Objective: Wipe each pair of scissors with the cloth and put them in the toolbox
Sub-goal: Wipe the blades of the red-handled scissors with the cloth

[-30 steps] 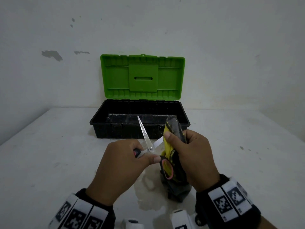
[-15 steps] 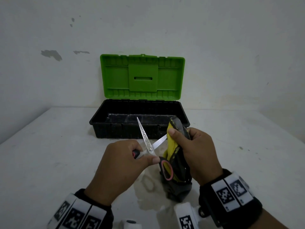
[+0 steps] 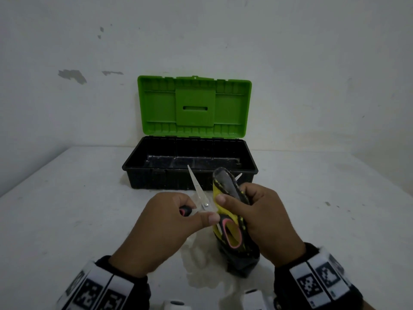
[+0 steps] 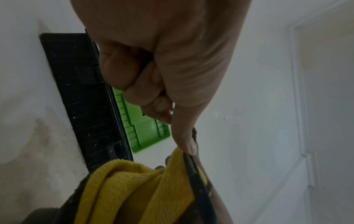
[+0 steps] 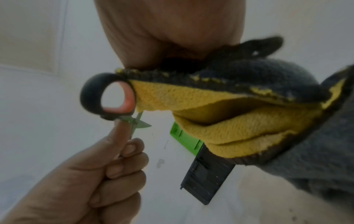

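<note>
Scissors (image 3: 202, 198) are held splayed open above the table (image 3: 67, 209), just in front of the open toolbox (image 3: 190, 175): the left hand (image 3: 165, 229) pinches one handle near the pivot, while the right hand (image 3: 261, 222) clamps the yellow-and-grey cloth (image 3: 225, 191) around the other blade, whose tip pokes out past the fabric. The main risk is that exposed point and bare edge: a stroke pulled too fast could slice the cloth or nick fingers, and the light pinch could let the pair twist or drop.
</note>
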`<state>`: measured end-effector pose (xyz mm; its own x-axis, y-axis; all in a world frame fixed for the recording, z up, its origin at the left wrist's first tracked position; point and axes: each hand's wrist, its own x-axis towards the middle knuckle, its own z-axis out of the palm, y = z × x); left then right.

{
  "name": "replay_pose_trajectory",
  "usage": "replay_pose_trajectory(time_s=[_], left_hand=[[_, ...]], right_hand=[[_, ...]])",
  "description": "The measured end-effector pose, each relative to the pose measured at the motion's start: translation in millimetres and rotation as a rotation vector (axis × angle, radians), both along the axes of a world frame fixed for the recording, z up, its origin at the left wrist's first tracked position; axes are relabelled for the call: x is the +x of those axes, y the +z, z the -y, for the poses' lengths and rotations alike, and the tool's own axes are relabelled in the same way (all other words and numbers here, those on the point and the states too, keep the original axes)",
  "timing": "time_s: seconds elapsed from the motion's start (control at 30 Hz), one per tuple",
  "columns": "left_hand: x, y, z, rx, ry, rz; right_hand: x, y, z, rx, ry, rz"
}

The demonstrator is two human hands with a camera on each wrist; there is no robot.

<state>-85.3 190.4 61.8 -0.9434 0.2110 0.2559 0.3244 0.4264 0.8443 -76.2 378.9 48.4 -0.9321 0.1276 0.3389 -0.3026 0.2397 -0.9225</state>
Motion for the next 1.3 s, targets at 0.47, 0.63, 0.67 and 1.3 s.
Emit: replay_pose_trajectory(time_s=[0.47, 0.63, 0.67, 1.3], left_hand=[[1.2, 5.5, 2.1, 0.040, -0.057, 0.027], [1.4, 4.8, 4.7, 0.035, -0.054, 0.056], [1.9, 5.0, 5.5, 0.033, -0.060, 0.064], [0.6, -2.9, 1.8, -0.127, 0.078, -0.073]], right_hand=[[-1.1, -0.5, 2.7, -0.153, -0.030, -0.013], [1.0, -1.9, 4.3, -0.182, 0.007, 0.038], [0.7, -1.8, 2.6, -0.174, 0.008, 0.041], [-9.0, 17.7, -34.3, -0.033, -0.209, -0.061]])
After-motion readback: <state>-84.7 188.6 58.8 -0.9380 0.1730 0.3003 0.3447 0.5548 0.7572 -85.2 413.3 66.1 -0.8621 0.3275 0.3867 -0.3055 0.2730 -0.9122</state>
